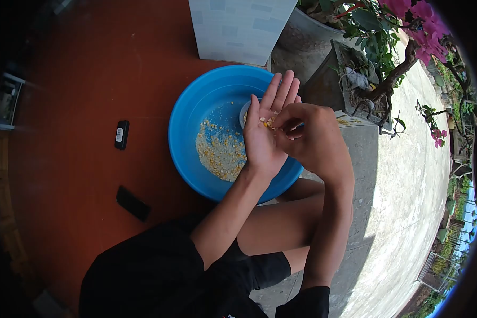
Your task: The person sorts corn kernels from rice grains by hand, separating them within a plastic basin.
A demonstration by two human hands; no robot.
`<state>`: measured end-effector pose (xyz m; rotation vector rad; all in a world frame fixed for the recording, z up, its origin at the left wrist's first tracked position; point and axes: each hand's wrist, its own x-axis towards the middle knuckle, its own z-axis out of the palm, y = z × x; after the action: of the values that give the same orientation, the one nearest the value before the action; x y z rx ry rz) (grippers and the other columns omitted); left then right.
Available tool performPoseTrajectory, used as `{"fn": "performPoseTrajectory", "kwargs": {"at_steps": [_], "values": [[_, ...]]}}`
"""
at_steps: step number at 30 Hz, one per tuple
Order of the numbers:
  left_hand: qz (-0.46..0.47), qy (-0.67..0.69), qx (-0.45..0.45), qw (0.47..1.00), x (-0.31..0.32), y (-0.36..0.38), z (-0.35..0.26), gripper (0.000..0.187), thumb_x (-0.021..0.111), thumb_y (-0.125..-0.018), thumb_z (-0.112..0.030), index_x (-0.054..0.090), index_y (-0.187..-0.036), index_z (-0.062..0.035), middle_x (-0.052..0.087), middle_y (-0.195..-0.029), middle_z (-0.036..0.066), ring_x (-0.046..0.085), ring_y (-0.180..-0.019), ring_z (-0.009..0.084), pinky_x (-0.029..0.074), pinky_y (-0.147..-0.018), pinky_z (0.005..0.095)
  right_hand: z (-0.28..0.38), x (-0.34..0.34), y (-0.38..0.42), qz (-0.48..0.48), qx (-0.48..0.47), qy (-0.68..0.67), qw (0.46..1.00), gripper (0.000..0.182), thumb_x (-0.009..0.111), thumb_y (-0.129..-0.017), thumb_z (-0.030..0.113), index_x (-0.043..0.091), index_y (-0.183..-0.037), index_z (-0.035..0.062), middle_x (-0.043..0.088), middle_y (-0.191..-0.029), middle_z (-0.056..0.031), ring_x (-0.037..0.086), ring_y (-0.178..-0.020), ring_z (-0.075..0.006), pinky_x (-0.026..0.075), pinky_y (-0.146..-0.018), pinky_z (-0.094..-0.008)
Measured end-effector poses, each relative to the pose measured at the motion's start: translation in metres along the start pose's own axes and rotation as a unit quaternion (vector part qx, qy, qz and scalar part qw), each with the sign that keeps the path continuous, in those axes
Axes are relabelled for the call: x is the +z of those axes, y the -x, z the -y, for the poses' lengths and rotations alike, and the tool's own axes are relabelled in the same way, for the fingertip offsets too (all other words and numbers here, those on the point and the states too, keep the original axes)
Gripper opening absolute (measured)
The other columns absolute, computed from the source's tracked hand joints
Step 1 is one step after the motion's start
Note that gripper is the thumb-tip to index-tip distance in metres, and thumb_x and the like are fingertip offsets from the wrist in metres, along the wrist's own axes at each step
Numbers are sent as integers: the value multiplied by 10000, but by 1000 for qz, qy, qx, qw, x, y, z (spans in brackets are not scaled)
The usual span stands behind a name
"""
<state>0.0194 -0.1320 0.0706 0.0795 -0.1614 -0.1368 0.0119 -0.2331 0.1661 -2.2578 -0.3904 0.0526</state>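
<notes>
Two bare hands meet nearest the camera, right of centre in the frame. The left hand [266, 143] is palm up with its fingers stretched out, its grip open; a few yellow and pale kernels [266, 124] rest on the palm rather than being clasped. Held flat like this, the palm seems to serve as a small tray, keeping them in sight and within reach. The right hand [320, 143] comes in from the right, thumb and forefinger bent toward each other right at those kernels. Its grip looks narrow, but whether the tips meet or pinch a kernel I cannot tell.

Below the hands sits a blue basin [188, 159], likely placed there so that anything dropped lands inside. More kernels and pale bits [222, 153] lie spread across its bottom, and a small bowl [243, 114] shows partly behind the left hand.

On the reddish-brown floor [79, 175], left of the basin, lie a black device with a white label [122, 134] and, lower, a dark flat object [133, 203]. Farther off are a pale patterned panel [238, 32] at top centre and pink flowers [433, 32] at upper right.
</notes>
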Motion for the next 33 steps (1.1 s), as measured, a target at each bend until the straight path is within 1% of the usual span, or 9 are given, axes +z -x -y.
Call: {"fn": "performPoseTrajectory", "kwargs": {"at_steps": [6, 9, 10, 13, 16, 19, 24, 30, 33], "values": [[-43, 64, -27, 997, 3, 3, 5, 663, 227, -1220, -419, 269, -1746, -17, 285, -1829, 145, 264, -1693, 287, 231, -1398, 454, 3, -11, -3, 3, 61, -17, 998, 134, 784, -852, -51, 780, -985, -69, 814, -923, -120, 783, -826, -156, 664, -817, -326], [-71, 48, -75, 993, -7, 10, 22, 628, 250, -1218, -418, 414, -1676, -20, 454, -1742, 127, 435, -1601, 274, 328, -1353, 465, 1, -16, -5, -28, 68, -59, 996, 169, 766, -836, -47, 813, -998, -38, 821, -878, -146, 801, -824, -164, 644, -779, -315], [-93, 52, -105, 989, -11, 14, 28, 492, 328, -1205, -350, 573, -1497, -40, 634, -1538, 81, 599, -1427, 227, 451, -1263, 446, -1, -18, -8, -33, 96, -81, 991, 171, 763, -839, -37, 810, -1003, -40, 821, -883, -143, 800, -822, -162, 643, -777, -315], [-324, 89, -232, 913, -22, 23, 47, 325, 413, -1173, -260, 652, -1276, -66, 720, -1279, 37, 692, -1253, 183, 561, -1138, 404, -12, -23, -18, -44, 104, 10, 994, 169, 775, -841, -15, 807, -1004, -44, 819, -885, -152, 798, -812, -159, 642, -765, -322], [-346, 121, -259, 894, -33, 26, 51, 242, 454, -1146, -189, 676, -1159, -92, 734, -1128, 2, 719, -1069, 141, 616, -1015, 357, -21, -12, -27, -37, 93, 65, 993, 180, 781, -826, -8, 803, -998, -57, 810, -878, -186, 813, -792, -235, 644, -761, -346], [-271, 178, -230, 918, -62, 24, 51, 275, 478, -1140, -267, 674, -1078, -85, 730, -1074, 8, 738, -1041, 179, 637, -988, 401, -34, 1, -39, -8, 69, 120, 990, 170, 770, -864, 16, 818, -1016, -45, 822, -939, -220, 832, -843, -289, 646, -787, -369], [-344, 71, -228, 908, -34, 20, 41, 253, 497, -1125, -254, 632, -957, -123, 698, -972, -25, 717, -981, 139, 617, -948, 338, -60, 30, -61, 5, 64, 189, 980, 159, 731, -875, -12, 836, -993, -30, 809, -913, -232, 826, -843, -348, 652, -803, -411], [-306, 52, -206, 928, -52, 18, 33, 261, 501, -1125, -271, 589, -908, -156, 668, -937, -48, 687, -949, 113, 578, -911, 303, -81, 43, -66, -11, 18, 210, 977, 203, 702, -892, -34, 840, -1041, -30, 802, -950, -260, 823, -870, -378, 654, -815, -433], [-299, 43, -193, 934, -43, 14, 26, 210, 522, -1136, -274, 642, -993, -176, 682, -985, -81, 662, -910, 44, 517, -759, 218, -76, 36, -63, -28, 21, 173, 984, 224, 689, -918, -32, 827, -1095, -48, 810, -951, -256, 830, -840, -350, 660, -777, -424]]}}
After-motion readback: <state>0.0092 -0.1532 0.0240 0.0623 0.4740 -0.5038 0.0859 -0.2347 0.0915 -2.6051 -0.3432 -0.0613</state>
